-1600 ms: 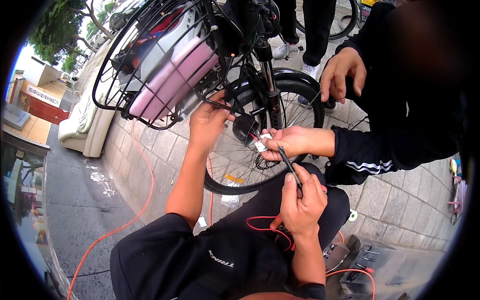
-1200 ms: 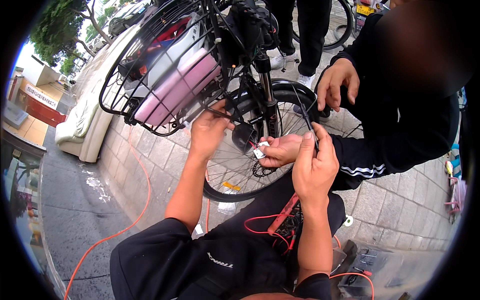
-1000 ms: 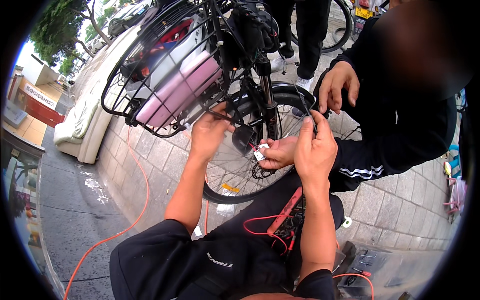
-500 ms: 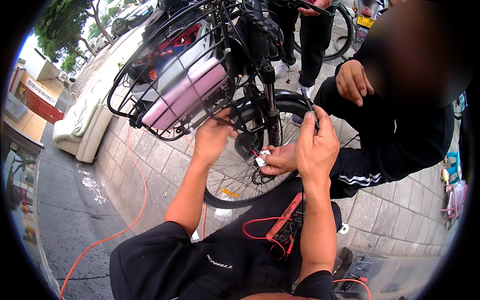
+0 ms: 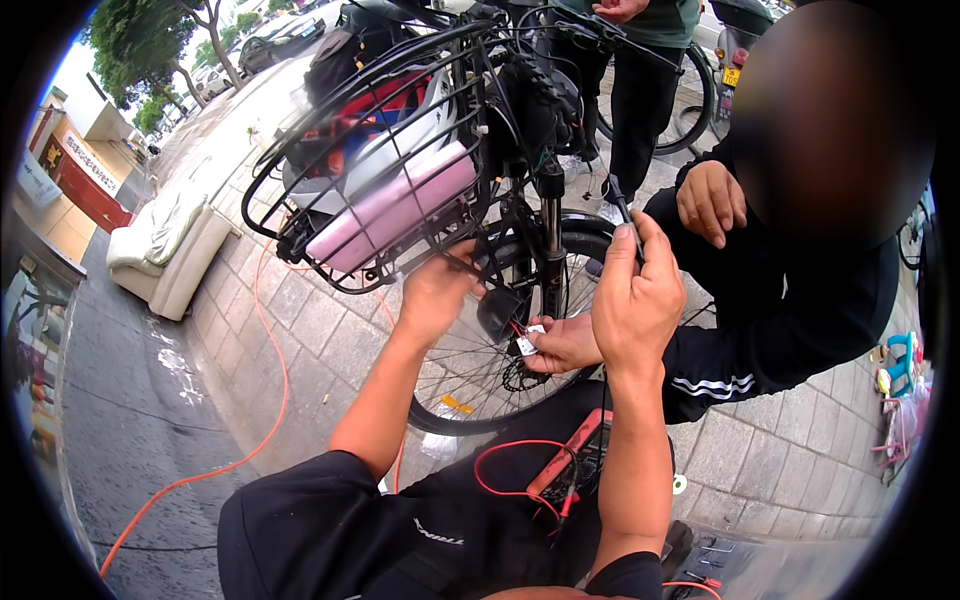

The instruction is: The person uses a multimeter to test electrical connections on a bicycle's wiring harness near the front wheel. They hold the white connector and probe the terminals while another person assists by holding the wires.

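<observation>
My right hand (image 5: 640, 300) pinches a slim black test probe (image 5: 619, 200), its tip pointing up, beside the front wheel. Under the basket, my left hand (image 5: 437, 298) has its fingers curled near a black rounded housing (image 5: 499, 314); what they grip, if anything, is hidden. Red wires run from that housing to a small white connector (image 5: 531, 340), held by a co-worker's hand (image 5: 565, 345) between my two hands. A red multimeter (image 5: 570, 455) with a red lead (image 5: 505, 443) lies at my lap, partly covered by my right forearm.
The bicycle's black wire basket (image 5: 380, 190) holds a pink box (image 5: 390, 205) and other items. Below it stands the spoked front wheel (image 5: 480, 400). A co-worker in black crouches at right. An orange cable (image 5: 285, 370) crosses the paving; a pale sofa (image 5: 170, 260) stands left.
The bicycle and its basket appear slightly lower and further right in the picture as the view shifts. Both hands keep nearly the same poses, and the probe stays in my right hand.
</observation>
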Demonstrator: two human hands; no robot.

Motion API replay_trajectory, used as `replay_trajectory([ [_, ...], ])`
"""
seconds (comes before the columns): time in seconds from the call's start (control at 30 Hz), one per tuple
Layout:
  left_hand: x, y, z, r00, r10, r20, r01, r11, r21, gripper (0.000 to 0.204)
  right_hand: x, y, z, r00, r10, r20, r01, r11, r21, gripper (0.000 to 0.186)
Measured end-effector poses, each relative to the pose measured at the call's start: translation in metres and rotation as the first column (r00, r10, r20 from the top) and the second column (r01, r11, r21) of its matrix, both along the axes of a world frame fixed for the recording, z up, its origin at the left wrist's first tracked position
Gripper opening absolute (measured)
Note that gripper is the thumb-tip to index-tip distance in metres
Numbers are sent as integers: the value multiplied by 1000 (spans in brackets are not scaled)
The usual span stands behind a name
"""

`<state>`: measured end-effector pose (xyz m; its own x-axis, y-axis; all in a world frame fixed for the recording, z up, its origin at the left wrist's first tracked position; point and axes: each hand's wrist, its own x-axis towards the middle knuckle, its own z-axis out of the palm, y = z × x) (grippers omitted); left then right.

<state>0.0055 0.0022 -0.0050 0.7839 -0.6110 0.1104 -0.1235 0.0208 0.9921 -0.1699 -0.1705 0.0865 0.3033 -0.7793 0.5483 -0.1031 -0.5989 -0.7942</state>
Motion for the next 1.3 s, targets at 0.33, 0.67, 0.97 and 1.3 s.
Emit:
replay_trajectory([
  [0.33,4,0,-8,1000,-18,-16,17,999,-44,43,7,4,15,998,23,50,-18,995,-101,29],
  [0.67,4,0,-3,999,-9,33,9,1000,2,43,3,-2,11,999,7,52,-1,993,-119,28],
  [0.97,-4,-2,5,1000,27,4,-27,1000,10,41,-4,-13,0,1000,8,-9,-8,1000,-14,29],
  [1.3,-4,-3,2,1000,11,-19,-12,999,-42,38,-9,-21,-25,984,-75,-163,59,993,-101,27],
])
